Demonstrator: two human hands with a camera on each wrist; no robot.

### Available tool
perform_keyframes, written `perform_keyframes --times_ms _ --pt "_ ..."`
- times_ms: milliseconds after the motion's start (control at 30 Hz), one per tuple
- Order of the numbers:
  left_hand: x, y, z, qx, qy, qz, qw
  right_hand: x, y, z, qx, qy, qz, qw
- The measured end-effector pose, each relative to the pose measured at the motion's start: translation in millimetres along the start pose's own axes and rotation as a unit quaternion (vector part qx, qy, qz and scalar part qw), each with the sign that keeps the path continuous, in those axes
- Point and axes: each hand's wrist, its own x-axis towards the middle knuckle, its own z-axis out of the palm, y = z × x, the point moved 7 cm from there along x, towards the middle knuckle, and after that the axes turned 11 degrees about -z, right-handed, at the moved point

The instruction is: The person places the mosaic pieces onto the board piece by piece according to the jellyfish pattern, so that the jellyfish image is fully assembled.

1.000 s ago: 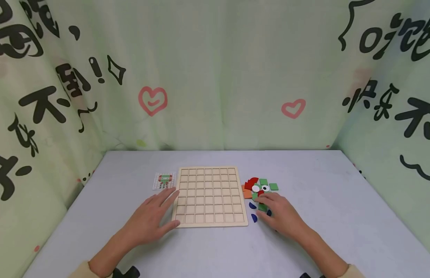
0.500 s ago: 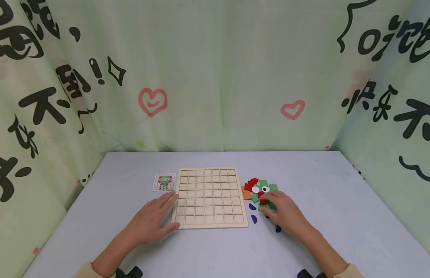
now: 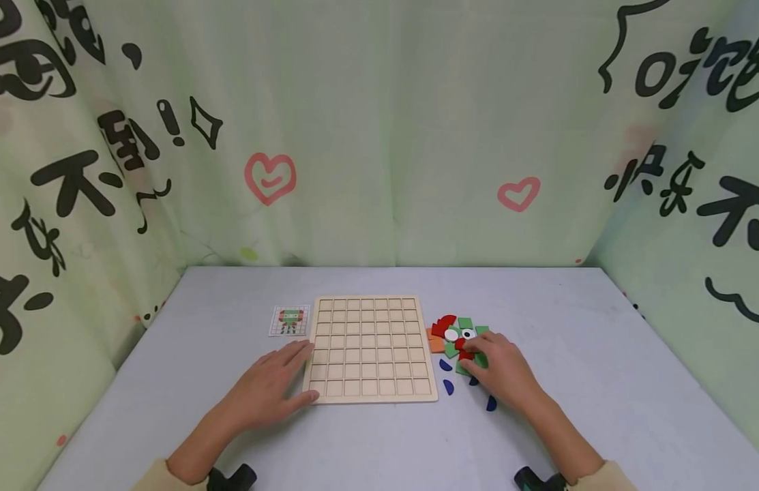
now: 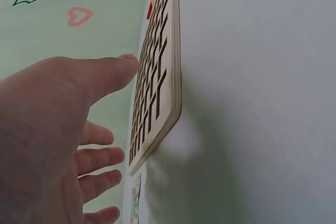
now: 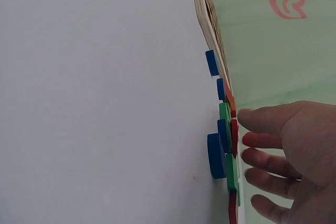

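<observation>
By the left hand (image 3: 265, 389), fingers spread, the left edge of the board (image 3: 369, 356) is reached. The right hand (image 3: 502, 368) is held over coloured pieces (image 3: 451, 349), thumb and fingers parted; whether one is touched cannot be well seen. Farther, a card (image 3: 290, 320) is placed left of the board, before a curtain (image 3: 385, 136)
</observation>
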Motion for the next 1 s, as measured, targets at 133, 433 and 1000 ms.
perform_keyframes --times_ms 133,433,1000 --pt "1.9 -0.8 1.4 -0.007 -0.013 -0.010 0.9998 4.0 1.6 1.0 0.006 0.001 0.006 1.0000" --pt "5.2 -4.3 4.1 -0.026 -0.028 -0.019 0.9991 11.0 7.9 3.2 0.031 -0.019 0.037 0.9986" --pt "10.1 -8.8 9.4 -0.049 -0.066 -0.029 0.9962 24.9 14.9 7.7 0.076 -0.044 0.007 0.9961"
